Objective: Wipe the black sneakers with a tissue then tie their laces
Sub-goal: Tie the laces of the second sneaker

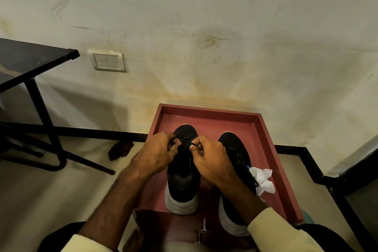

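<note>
Two black sneakers with white soles stand side by side in a red tray (pixel 272 141). Over the left sneaker (pixel 183 180), my left hand (pixel 157 153) pinches a black lace end on its left side. My right hand (pixel 208 159) pinches the other lace end on the right, and both hands pull across the lace area (pixel 185 143). The right sneaker (pixel 235 149) is partly hidden by my right forearm. A crumpled white tissue (pixel 262 180) lies in the tray beside the right sneaker.
The tray sits against a stained wall. A black table (pixel 30 61) with metal legs stands at the left. A dark brown scrap (pixel 120 149) lies on the floor left of the tray. A black skirting step (pixel 319 172) runs at the right.
</note>
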A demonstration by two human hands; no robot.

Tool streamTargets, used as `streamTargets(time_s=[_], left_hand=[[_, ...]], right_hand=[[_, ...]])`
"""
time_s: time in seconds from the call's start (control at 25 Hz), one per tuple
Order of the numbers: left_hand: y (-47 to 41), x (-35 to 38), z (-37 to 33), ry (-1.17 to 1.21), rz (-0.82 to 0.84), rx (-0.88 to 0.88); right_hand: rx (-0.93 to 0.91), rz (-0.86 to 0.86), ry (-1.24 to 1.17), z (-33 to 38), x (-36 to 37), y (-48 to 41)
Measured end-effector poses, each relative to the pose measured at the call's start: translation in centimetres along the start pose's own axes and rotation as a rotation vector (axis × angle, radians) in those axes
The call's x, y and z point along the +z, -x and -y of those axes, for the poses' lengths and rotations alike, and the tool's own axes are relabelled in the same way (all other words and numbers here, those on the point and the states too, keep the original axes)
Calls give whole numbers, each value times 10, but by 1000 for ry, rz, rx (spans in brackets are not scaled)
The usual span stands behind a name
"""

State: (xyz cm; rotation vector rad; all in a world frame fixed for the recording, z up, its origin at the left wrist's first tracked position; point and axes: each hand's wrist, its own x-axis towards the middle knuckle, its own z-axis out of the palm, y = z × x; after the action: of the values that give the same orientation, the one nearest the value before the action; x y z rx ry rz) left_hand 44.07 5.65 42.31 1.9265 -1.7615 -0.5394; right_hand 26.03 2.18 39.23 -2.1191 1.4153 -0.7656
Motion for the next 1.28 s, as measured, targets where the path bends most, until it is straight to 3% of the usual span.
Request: streamTargets(time_s=[0.12, 0.32, 0.52, 0.64, 0.88, 1.28], left_hand=[[4, 8, 1, -67, 36, 103], [4, 14, -6, -122, -30, 81], [3, 13, -11, -131, -23, 45], [0, 6, -8, 9, 68, 21], [-3, -4, -5, 519, -30, -62], [-7, 3, -9, 395, 35, 174]], right_hand=[[-30, 11, 36, 0, -3, 1], [-58, 122, -71, -3, -13, 0], [97, -72, -407, -8, -11, -4], [168, -138, -442, -10, -2, -5], [373, -171, -441, -10, -9, -15], [328, 32, -1025, 9, -20, -9]])
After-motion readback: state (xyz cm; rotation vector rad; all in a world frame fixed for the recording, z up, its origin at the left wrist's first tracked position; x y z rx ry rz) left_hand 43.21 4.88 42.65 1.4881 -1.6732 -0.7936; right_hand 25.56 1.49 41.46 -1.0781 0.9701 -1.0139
